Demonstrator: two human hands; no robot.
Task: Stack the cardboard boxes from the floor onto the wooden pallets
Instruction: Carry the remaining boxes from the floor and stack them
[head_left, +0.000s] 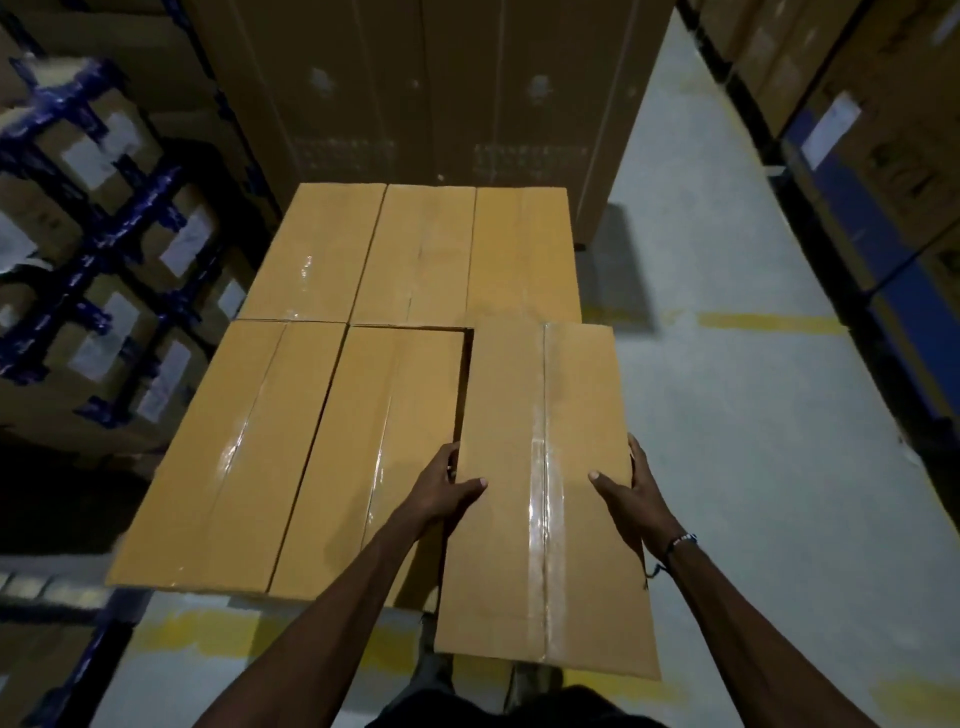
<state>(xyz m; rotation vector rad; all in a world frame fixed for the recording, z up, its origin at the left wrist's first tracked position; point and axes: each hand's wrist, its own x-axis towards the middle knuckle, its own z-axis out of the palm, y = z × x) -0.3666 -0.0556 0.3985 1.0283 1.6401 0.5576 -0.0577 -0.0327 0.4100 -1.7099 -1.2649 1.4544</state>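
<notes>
I hold a long taped cardboard box between both hands. My left hand grips its left side and my right hand grips its right side, thumbs on the top face. It hangs over the near right corner of a layer of several like boxes, above an open slot next to the near middle box. Three boxes fill the far row. The pallet beneath them is hidden.
A tall stack of dark cartons stands right behind the layer. Blue racking with labelled boxes lines the left, and more shelves with cartons line the right. Grey floor with yellow lines lies to the right.
</notes>
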